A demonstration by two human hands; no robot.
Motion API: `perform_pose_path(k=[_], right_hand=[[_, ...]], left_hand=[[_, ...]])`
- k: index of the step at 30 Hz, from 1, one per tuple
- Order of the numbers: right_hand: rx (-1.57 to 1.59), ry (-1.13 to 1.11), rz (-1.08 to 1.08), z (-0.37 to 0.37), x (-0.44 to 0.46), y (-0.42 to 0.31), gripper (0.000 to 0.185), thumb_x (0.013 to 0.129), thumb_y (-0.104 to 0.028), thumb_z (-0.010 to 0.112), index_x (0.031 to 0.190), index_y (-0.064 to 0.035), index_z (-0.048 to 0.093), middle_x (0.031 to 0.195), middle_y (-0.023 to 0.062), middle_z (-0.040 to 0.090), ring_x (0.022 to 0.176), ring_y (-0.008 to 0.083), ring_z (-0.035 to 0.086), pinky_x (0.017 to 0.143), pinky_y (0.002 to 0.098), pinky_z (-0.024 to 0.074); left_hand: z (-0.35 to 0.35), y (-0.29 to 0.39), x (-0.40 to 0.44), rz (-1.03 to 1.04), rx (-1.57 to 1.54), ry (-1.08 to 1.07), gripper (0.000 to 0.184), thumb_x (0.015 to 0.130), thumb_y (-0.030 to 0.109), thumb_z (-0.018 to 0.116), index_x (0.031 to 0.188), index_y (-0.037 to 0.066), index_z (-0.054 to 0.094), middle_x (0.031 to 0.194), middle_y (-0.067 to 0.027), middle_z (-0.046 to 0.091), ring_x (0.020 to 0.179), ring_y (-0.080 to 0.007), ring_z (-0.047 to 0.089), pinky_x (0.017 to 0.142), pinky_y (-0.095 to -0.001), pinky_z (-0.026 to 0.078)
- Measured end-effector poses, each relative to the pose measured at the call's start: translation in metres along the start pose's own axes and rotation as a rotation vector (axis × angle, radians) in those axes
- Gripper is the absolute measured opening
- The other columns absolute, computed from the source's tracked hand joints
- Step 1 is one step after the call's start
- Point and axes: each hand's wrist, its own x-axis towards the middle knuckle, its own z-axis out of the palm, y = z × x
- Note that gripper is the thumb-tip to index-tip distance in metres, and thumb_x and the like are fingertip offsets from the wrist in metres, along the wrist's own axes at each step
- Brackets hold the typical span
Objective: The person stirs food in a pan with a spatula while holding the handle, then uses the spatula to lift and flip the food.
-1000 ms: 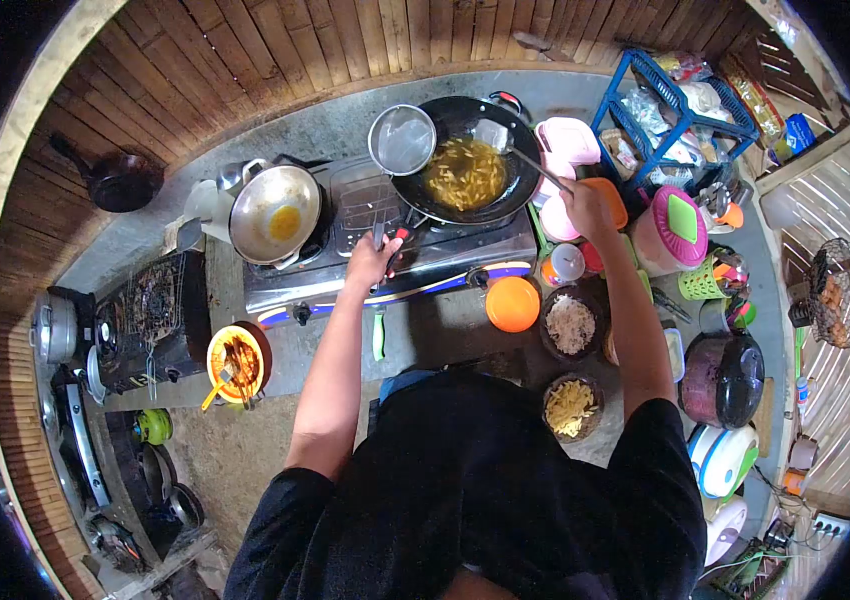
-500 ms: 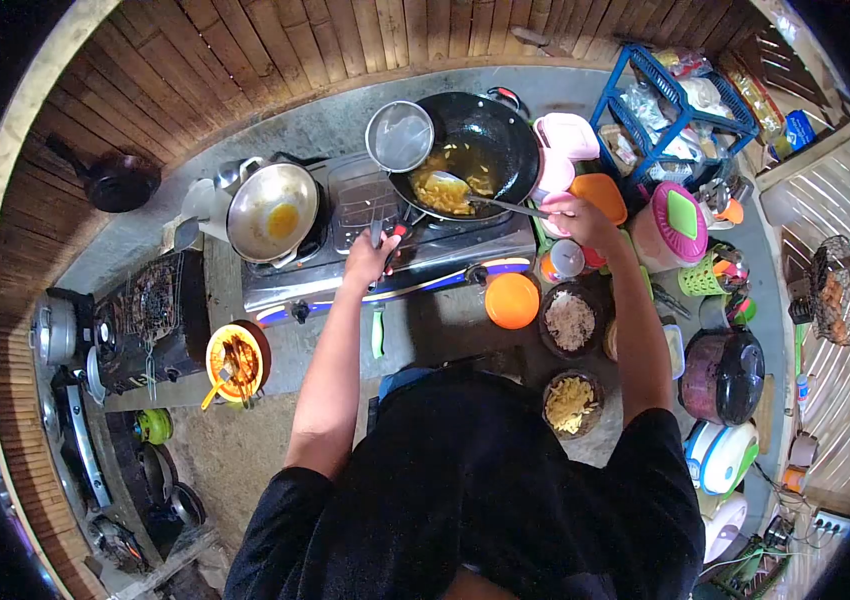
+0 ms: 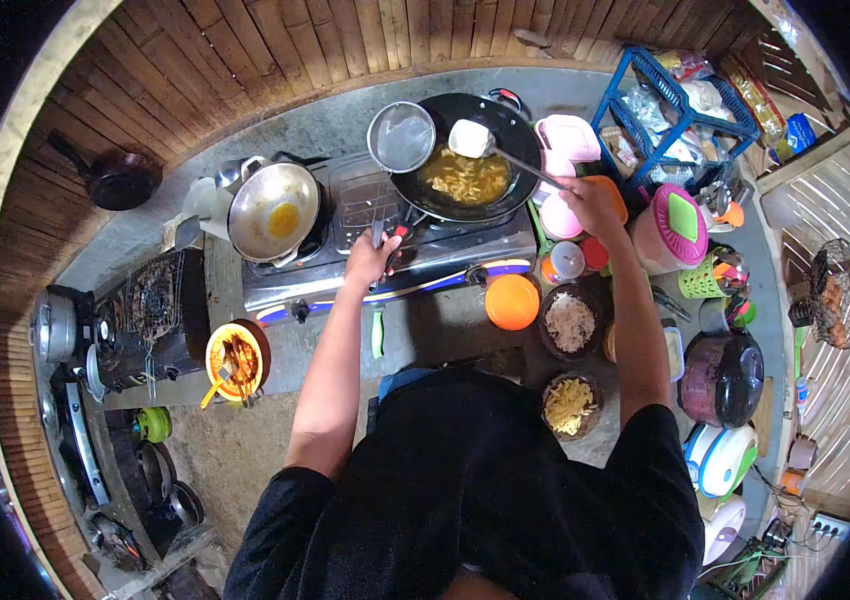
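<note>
My left hand (image 3: 370,260) is closed around the handle of a mesh strainer (image 3: 400,138), held over the wok's left rim. The wok's red-and-black handle (image 3: 401,233) lies against the same fingers; whether they grip it too, I cannot tell. In the black wok (image 3: 517,150), pale yellow strips of food (image 3: 465,185) sit in oil. My right hand (image 3: 590,205) grips the long handle of a metal spatula (image 3: 471,138), whose shiny head is raised above the oil near the wok's far side.
A second pan (image 3: 250,215) with a little oil stands on the stove's (image 3: 345,283) left burner. Nearer me are an orange lid (image 3: 512,302), a bowl of pale crumbly food (image 3: 570,322) and a bowl of yellow strips (image 3: 572,405). An orange-rimmed bowl (image 3: 262,365) holds red sauce.
My right hand has lifted the spatula head out of the oil toward the wok's far side. The food strips have spread. My left hand and the strainer stay almost in place.
</note>
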Motion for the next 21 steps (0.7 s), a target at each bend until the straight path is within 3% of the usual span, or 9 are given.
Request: perform_pose_path(k=[3, 10, 12, 13, 15, 21], right_hand=[[-0.109, 0.143, 0.058, 0.019, 0.008, 0.002, 0.028, 0.087, -0.015, 0.059, 0.111, 0.0000, 0.063, 0.093, 0.0181, 0.068, 0.083, 0.0253, 0.067, 0.074, 0.0352, 0.0494], [0.089, 0.123, 0.012, 0.055, 0.024, 0.017, 0.030, 0.088, -0.014, 0.058, 0.112, 0.0023, 0.062, 0.102, 0.0230, 0.065, 0.093, 0.0302, 0.066, 0.080, 0.0358, 0.0494], [0.157, -0.009, 0.043, 0.055, 0.021, 0.011, 0.032, 0.089, -0.016, 0.059, 0.116, 0.0026, 0.060, 0.098, 0.0166, 0.069, 0.084, 0.0207, 0.065, 0.076, 0.0319, 0.0490], [0.157, -0.009, 0.042, 0.054, 0.020, 0.012, 0.032, 0.089, -0.016, 0.059, 0.116, 0.0026, 0.060, 0.098, 0.0166, 0.069, 0.084, 0.0207, 0.065, 0.076, 0.0319, 0.0490], [0.448, -0.201, 0.082, 0.054, 0.016, 0.022, 0.033, 0.089, -0.016, 0.059, 0.117, 0.0029, 0.060, 0.085, 0.0071, 0.067, 0.072, 0.0117, 0.058, 0.067, 0.0276, 0.0470], [0.361, -0.398, 0.140, 0.023, -0.006, 0.012, 0.030, 0.089, -0.009, 0.057, 0.117, 0.0005, 0.062, 0.074, -0.0038, 0.055, 0.066, 0.0042, 0.049, 0.058, 0.0215, 0.0403]], left_hand=[[0.000, -0.004, 0.003, 0.006, -0.009, -0.007, 0.030, 0.088, 0.029, 0.065, 0.090, 0.005, 0.048, 0.070, -0.0063, 0.065, 0.042, -0.0136, 0.056, 0.034, -0.0285, 0.040], [0.000, -0.001, 0.001, 0.022, -0.001, -0.017, 0.030, 0.088, 0.030, 0.066, 0.089, 0.005, 0.047, 0.069, -0.0061, 0.065, 0.041, -0.0134, 0.054, 0.034, -0.0294, 0.039], [0.001, -0.004, 0.003, 0.023, -0.018, -0.003, 0.031, 0.087, 0.030, 0.066, 0.088, 0.006, 0.047, 0.070, -0.0061, 0.066, 0.041, -0.0133, 0.055, 0.034, -0.0294, 0.039], [0.002, -0.006, 0.004, 0.022, -0.037, 0.010, 0.031, 0.087, 0.030, 0.066, 0.088, 0.006, 0.047, 0.070, -0.0061, 0.066, 0.041, -0.0132, 0.055, 0.034, -0.0295, 0.039], [0.001, -0.003, 0.002, 0.016, -0.038, 0.014, 0.032, 0.087, 0.031, 0.066, 0.088, 0.005, 0.048, 0.070, -0.0063, 0.066, 0.042, -0.0132, 0.055, 0.034, -0.0293, 0.039], [0.002, -0.017, 0.012, 0.046, -0.041, 0.007, 0.033, 0.087, 0.032, 0.067, 0.090, 0.005, 0.048, 0.072, -0.0068, 0.067, 0.042, -0.0136, 0.056, 0.035, -0.0286, 0.039]])
